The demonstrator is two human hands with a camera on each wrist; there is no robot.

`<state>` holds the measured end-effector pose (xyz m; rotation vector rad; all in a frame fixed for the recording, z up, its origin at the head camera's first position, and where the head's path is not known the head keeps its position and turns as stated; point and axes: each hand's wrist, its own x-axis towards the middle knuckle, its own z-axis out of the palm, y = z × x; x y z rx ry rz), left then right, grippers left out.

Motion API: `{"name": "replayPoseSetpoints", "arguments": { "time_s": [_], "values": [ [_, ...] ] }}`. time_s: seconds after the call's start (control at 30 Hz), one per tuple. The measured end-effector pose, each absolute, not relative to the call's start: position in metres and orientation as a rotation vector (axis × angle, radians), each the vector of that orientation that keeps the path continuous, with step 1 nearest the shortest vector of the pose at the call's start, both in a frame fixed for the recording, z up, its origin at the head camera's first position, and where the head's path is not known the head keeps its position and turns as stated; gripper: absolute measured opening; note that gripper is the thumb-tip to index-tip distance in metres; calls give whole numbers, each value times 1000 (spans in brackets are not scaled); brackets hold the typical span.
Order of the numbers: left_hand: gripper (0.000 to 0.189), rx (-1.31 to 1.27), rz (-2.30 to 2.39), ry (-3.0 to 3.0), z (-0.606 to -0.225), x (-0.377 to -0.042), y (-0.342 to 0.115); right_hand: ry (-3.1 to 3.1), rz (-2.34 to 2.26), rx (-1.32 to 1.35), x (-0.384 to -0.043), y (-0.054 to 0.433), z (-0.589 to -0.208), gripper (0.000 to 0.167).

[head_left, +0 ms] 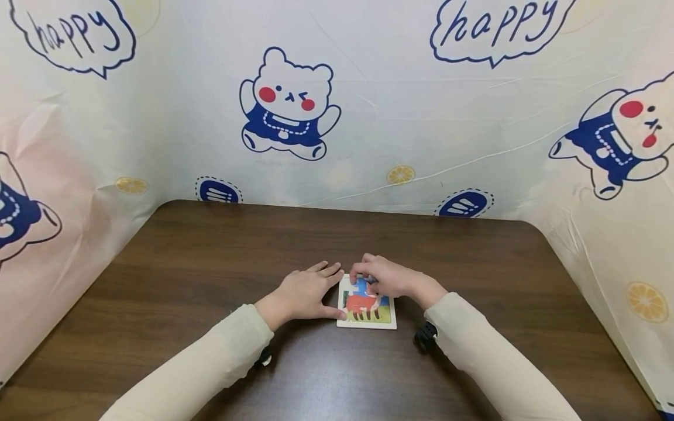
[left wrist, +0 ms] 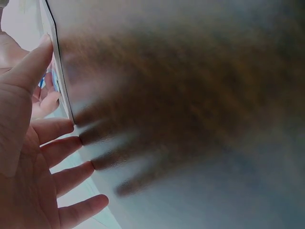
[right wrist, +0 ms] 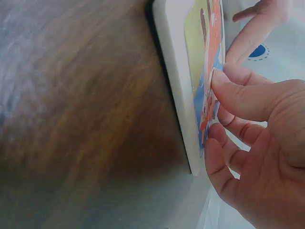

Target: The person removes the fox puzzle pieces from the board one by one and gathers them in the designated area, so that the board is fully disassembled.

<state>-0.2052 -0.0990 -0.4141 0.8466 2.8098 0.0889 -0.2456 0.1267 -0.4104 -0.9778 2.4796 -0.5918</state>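
Observation:
A small jigsaw puzzle board with a white frame lies on the table; its picture shows a reddish four-legged animal on green ground under blue. My left hand rests along the board's left side, fingers spread, the thumb on its lower left corner. In the left wrist view, that hand's fingertips meet the table by the frame's edge. Over the upper right of the picture, my right hand pinches a puzzle piece between thumb and fingers. The piece is tilted and partly hidden by the fingers.
The dark wooden table extends around the board. Behind and beside it hangs a pale printed cloth with cartoon bears. A black wrist device sits below the right cuff; part of another shows by the left cuff.

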Motion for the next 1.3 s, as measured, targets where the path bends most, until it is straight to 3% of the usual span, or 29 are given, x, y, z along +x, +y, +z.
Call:
{"name": "replayPoseSetpoints", "arguments": {
  "time_s": [1.3],
  "values": [
    [97, 877, 89, 2815, -414, -206, -99, 2451, -953, -876, -244, 139, -414, 19]
  ]
}}
